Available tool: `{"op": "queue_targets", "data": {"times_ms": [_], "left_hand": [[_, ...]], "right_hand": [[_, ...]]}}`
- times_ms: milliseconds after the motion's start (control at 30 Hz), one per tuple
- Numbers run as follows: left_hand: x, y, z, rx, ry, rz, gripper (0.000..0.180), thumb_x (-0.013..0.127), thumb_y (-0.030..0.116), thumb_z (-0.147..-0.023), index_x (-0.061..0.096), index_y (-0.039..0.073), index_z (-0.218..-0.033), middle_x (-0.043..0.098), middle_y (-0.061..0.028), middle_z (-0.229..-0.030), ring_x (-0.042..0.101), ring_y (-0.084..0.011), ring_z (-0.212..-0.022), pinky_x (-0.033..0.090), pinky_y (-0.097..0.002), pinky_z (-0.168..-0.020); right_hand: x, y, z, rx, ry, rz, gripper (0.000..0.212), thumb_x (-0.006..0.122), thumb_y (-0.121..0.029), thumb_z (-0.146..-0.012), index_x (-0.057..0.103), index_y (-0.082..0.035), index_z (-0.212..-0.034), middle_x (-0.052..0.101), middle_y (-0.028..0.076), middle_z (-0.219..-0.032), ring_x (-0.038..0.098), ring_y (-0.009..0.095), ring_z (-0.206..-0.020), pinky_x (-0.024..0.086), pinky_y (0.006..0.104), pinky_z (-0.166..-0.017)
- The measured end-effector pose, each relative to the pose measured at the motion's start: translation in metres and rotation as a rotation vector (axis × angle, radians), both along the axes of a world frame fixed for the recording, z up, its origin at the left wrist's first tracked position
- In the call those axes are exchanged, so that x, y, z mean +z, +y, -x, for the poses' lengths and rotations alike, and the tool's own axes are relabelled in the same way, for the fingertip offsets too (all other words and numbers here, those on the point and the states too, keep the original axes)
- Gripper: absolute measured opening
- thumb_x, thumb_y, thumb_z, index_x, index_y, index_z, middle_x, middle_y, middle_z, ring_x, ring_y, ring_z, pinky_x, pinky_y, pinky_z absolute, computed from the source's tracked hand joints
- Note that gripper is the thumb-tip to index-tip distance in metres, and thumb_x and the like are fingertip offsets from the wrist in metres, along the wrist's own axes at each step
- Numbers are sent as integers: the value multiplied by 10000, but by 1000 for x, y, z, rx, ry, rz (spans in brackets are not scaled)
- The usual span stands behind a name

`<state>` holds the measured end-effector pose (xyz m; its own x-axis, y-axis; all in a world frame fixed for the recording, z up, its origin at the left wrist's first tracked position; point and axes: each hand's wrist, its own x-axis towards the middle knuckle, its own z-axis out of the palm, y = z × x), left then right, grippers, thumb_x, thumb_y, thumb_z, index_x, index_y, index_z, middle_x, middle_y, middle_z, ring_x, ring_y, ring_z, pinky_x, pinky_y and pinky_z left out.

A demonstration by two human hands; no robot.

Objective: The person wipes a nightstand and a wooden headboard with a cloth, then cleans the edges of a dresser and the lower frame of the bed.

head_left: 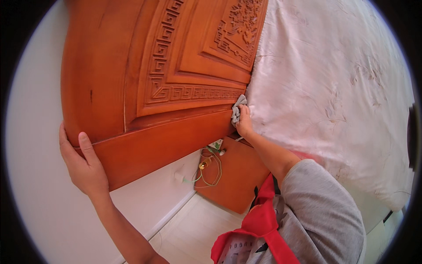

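Observation:
A carved orange-brown wooden headboard (176,66) fills the upper left of the view. My left hand (83,163) grips its outer edge, fingers wrapped round the end and thumb on the front face. My right hand (244,123) holds a small grey cloth (238,108) pressed against the headboard's lower moulding, right where it meets the bed. The bed is covered by a pale pink patterned bedspread (334,88).
A wooden bedside cabinet (237,176) stands below the headboard with green and yellow cords (211,174) hanging beside it. A white wall (39,132) is at the left and pale floor tiles (193,233) lie below. A red apron strap crosses my grey sleeve.

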<state>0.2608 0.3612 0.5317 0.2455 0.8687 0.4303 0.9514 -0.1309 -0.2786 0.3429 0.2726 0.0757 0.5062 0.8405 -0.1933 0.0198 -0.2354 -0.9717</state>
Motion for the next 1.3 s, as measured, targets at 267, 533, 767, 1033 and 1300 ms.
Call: {"op": "queue_targets", "data": {"times_ms": [267, 533, 767, 1033, 1300], "left_hand": [[1, 0, -4, 59, -17, 13, 422, 388, 334, -920, 398, 104, -1274, 473, -67, -1241, 473, -224, -1118, 415, -319, -874], [1, -1, -4, 70, -13, 24, 425, 395, 332, -917, 392, 106, -1277, 469, -68, -1249, 470, -227, -1123, 419, -324, -869], [3, -3, -11, 55, -29, -17, 442, 421, 370, -900, 413, 119, -1262, 495, -64, -1221, 503, -226, -1079, 434, -331, -847], [0, -7, 9, 118, 30, -63, 487, 369, 471, -888, 426, 145, -1245, 519, -79, -1186, 531, -251, -1032, 459, -368, -811], [-3, 14, 23, 48, 74, -29, 623, 254, 603, -857, 378, 181, -1299, 470, -88, -1263, 502, -295, -1097, 447, -433, -847]], "right_hand": [[218, 23, 40, -42, -20, -144, 550, 460, 115, -587, 464, -78, -1102, 405, 137, -1123, 348, 377, -1031, 302, 414, -913], [262, 14, -20, 499, 353, -842, 378, 542, 61, -624, 521, -84, -972, 462, 99, -997, 424, 280, -979, 332, 348, -870], [51, 12, -16, -251, 1018, 160, 417, 433, 106, -684, 458, -35, -1075, 492, 159, -1023, 484, 253, -956, 391, 370, -883], [238, 25, 56, -104, 14, -296, 540, 467, 103, -586, 475, -143, -1067, 359, 158, -1104, 372, 363, -1034, 331, 422, -891], [130, -101, 5, 676, 9, -71, 183, 555, 0, -724, 526, -10, -904, 521, 94, -938, 518, 204, -887, 449, 319, -725]]}}
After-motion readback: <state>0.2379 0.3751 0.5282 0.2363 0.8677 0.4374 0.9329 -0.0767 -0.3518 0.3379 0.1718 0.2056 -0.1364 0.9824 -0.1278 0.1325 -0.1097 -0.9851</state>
